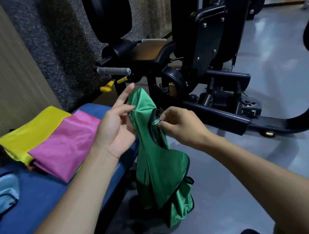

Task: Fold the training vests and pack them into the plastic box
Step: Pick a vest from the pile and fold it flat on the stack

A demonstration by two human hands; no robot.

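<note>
Green shiny fabric fills the middle of my view: the green vest (158, 168) hangs in the air over the grey floor (274, 159), just past the right edge of the blue padded surface (47, 193). My right hand (181, 127) pinches its black-trimmed edge near the top, a narrow grip between thumb and fingertips. My left hand (117, 126) is beside the vest's upper left edge, fingers spread and mostly straight; I can't tell whether the thumb actually clamps the cloth.

On the surface at centre left lie a yellow vest (32, 132) and a pink vest (66, 145), flat, the pink one overlapping the yellow. At the lower left edge of the frame sits a light blue vest (1, 196) with dark trim.

Directly behind the hanging vest stands a black gym machine (190, 52), its base bar close to my right hand. I see two sandalled feet at the bottom of the frame.
</note>
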